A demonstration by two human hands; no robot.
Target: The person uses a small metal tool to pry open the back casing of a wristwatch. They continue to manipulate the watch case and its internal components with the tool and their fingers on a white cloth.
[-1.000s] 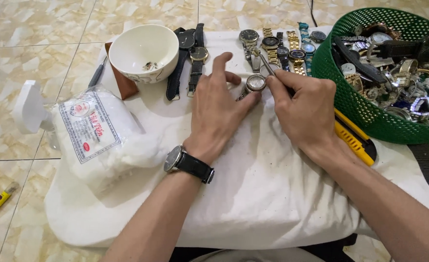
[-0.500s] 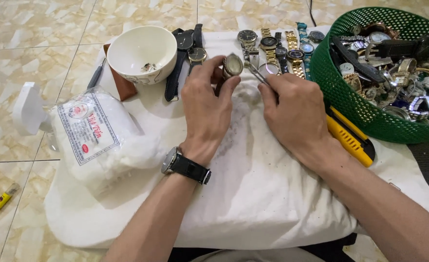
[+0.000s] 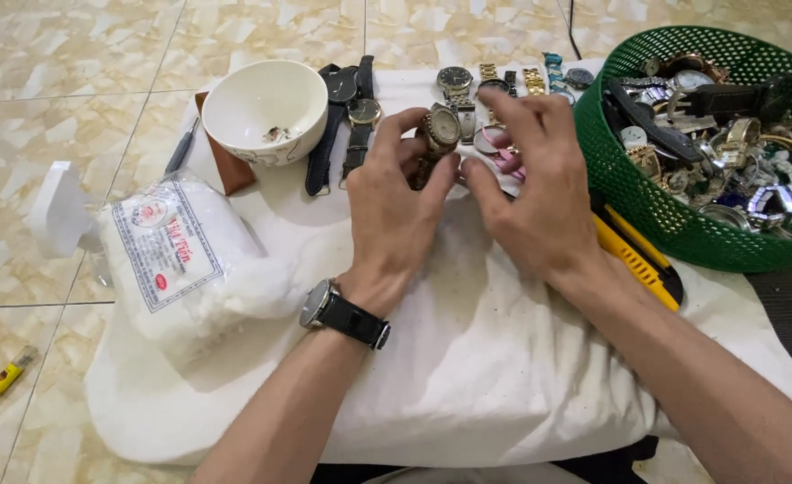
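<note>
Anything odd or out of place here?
Mostly orderly. One stray: a small yellow object lies alone on the floor tiles, off the white cloth. The left hand holds a watch; the right hand is beside it.

Seen from above, a left hand (image 3: 396, 211) holds up a gold-toned watch (image 3: 442, 128) over a white cloth (image 3: 468, 358). The right hand (image 3: 535, 193) hovers beside it, between a white bowl (image 3: 264, 109) and a green basket (image 3: 656, 211) of watches.

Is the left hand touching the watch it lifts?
Touching. The head view shows the left hand with its fingers closed around the gold watch, no gap between them.
</note>
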